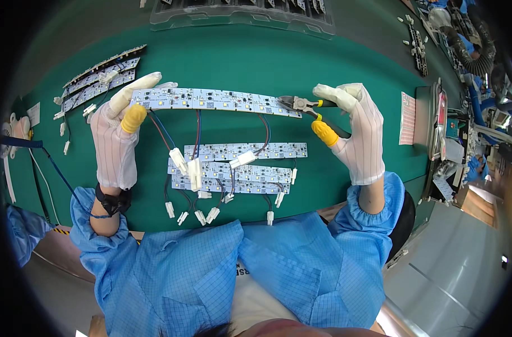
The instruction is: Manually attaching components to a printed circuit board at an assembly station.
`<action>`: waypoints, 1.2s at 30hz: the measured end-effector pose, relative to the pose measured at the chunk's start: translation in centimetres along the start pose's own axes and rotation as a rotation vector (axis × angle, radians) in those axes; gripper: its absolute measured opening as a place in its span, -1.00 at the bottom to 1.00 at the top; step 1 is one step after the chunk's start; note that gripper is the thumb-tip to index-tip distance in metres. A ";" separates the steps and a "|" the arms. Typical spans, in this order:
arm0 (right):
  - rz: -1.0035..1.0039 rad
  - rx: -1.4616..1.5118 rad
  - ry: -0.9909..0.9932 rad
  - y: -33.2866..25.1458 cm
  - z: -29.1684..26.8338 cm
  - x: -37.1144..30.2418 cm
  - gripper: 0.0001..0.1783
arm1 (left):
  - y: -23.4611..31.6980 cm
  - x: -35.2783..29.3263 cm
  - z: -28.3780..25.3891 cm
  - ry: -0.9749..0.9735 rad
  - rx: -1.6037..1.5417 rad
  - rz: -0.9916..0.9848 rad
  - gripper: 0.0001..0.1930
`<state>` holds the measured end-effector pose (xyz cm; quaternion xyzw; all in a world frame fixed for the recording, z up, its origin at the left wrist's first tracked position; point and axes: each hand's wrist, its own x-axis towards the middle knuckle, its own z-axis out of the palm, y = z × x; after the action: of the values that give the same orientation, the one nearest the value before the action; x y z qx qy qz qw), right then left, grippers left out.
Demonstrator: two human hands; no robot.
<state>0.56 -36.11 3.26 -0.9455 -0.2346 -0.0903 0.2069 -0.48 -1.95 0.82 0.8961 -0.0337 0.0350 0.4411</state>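
Between the thumb and fingers of my gloved left hand is the left end of a long white LED circuit board. Red and blue wires hang from it to white plug connectors. My gloved right hand grips diagonal cutters with black and yellow handles; their jaws meet the board's right end. Both thumbs wear yellow finger cots. On the green mat below the raised board lie several similar LED boards, their wired connectors pointing toward me.
At the left, more LED boards are stacked on the green mat. A clear plastic tray stands at the far edge. To the right are a pink printed sheet and a metal box. A blue cord runs to my left wrist strap.
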 end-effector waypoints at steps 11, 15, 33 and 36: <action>-0.048 0.004 0.004 -0.4 -0.2 0.1 -0.50 | -0.3 -0.2 0.4 0.068 -0.142 -0.045 -0.39; -0.052 0.018 -0.021 -0.5 -0.5 0.4 -0.52 | -0.3 0.0 0.3 0.066 -0.132 -0.024 -0.38; 0.240 -0.749 -0.033 3.3 0.2 0.6 -0.25 | 0.3 -0.3 0.2 -0.041 -0.648 0.012 -0.32; 0.420 0.732 -0.071 -3.7 -1.2 2.8 -0.09 | -1.1 -0.9 0.0 -0.075 -0.788 0.017 -0.31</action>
<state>1.10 -32.51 6.39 -0.8395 -0.0604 0.0757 0.5347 -1.30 -1.22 -0.15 0.6584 -0.0680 -0.0099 0.7495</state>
